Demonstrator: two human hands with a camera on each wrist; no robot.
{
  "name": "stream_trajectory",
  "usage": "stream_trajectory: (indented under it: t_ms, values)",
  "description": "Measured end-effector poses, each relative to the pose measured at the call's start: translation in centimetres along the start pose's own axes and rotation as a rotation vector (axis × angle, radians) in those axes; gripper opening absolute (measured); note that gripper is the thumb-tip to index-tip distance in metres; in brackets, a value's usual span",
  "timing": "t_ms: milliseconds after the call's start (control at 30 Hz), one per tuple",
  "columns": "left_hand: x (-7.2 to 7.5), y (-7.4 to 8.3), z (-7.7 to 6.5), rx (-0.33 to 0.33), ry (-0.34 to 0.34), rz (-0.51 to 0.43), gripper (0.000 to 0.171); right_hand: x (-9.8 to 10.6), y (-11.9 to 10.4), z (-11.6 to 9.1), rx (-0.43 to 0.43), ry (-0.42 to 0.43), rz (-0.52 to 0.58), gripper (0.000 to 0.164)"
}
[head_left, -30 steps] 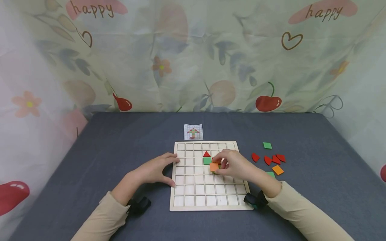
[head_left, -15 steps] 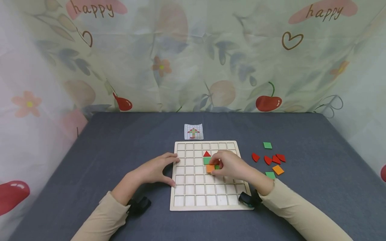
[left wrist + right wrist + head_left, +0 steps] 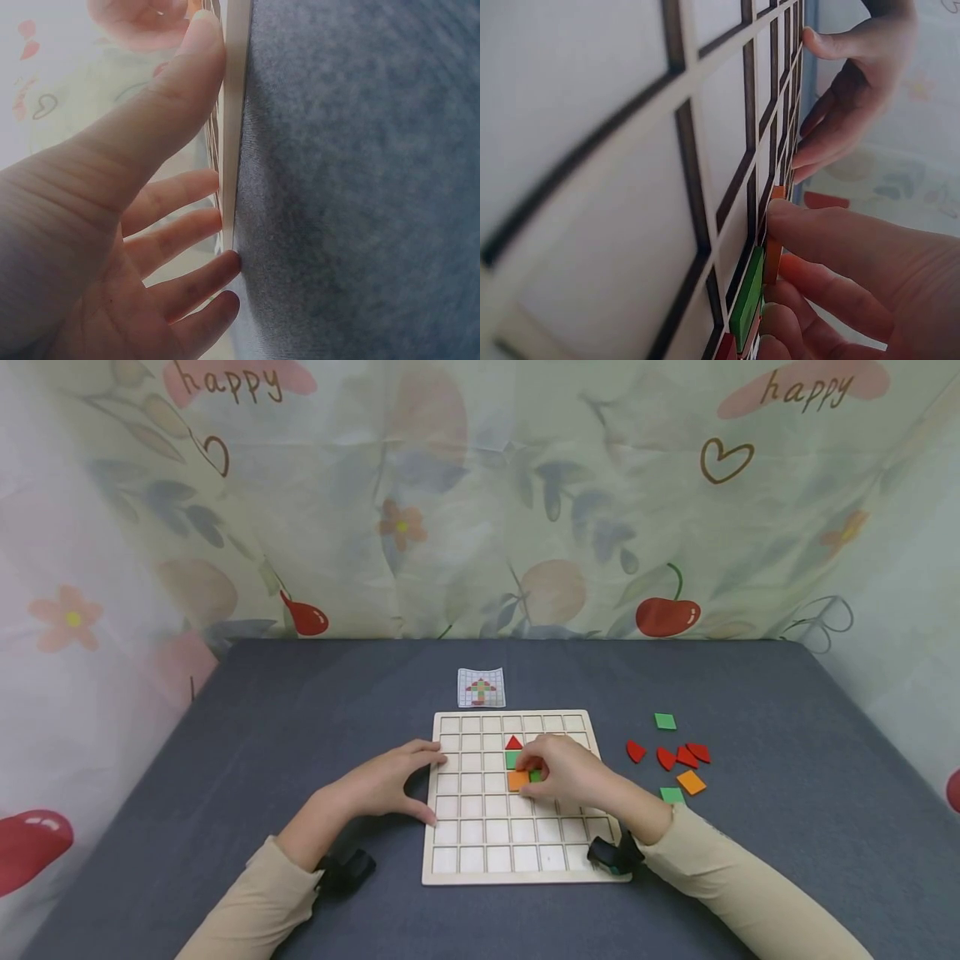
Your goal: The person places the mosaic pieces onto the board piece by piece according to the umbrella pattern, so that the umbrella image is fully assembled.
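Observation:
A wooden grid board [image 3: 480, 880] lies on the table. My right hand [image 3: 566, 768] pinches an orange square tile [image 3: 517, 781] between thumb and fingers, over the cell just below a green square tile [image 3: 512, 760]. Above that green tile sits a red triangle tile [image 3: 513, 743]. Another green tile [image 3: 748, 300] is right beside the orange one in the right wrist view, partly behind the fingers in the head view. Along the board's left side, my left hand [image 3: 382, 783] touches the edge with spread, mostly straight fingers and thumb.
Right of the board lie several red curved-edge tiles [image 3: 666, 759], an orange tile [image 3: 692, 783] and two green tiles, one farther back [image 3: 665, 722]. Behind the board is a small card [image 3: 482, 688] with a coloured tile pattern. A printed curtain [image 3: 480, 527] hangs at the table's far edge.
My right hand has moved left with the orange tile, bringing it from over the neighbouring green tile to the cell below the upper green tile. My left hand has stayed put.

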State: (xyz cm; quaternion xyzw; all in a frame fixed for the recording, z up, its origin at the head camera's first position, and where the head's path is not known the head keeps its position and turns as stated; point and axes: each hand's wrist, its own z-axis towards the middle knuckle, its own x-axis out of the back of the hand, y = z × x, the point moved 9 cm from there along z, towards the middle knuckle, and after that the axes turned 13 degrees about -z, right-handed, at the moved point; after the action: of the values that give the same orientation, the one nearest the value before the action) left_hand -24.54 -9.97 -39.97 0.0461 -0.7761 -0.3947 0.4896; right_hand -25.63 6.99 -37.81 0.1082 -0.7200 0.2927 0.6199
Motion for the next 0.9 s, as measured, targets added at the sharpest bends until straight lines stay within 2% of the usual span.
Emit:
stream_trajectory:
  t_ms: [533, 667, 900]
  values:
    - [0.0, -0.1, 0.0, 0.010, -0.003, -0.012, 0.082, 0.6, 0.6, -0.3, -0.007, 0.010, 0.054, 0.020]
    - [0.0, 0.0, 0.0, 0.011, -0.003, -0.006, 0.082, 1.3, 1.9, -0.9, -0.039, 0.027, 0.086, 0.020]
    - [0.0, 0.1, 0.0, 0.014, -0.005, -0.021, 0.082, 2.8, 5.9, -2.4, -0.120, 0.089, 0.104, 0.023]
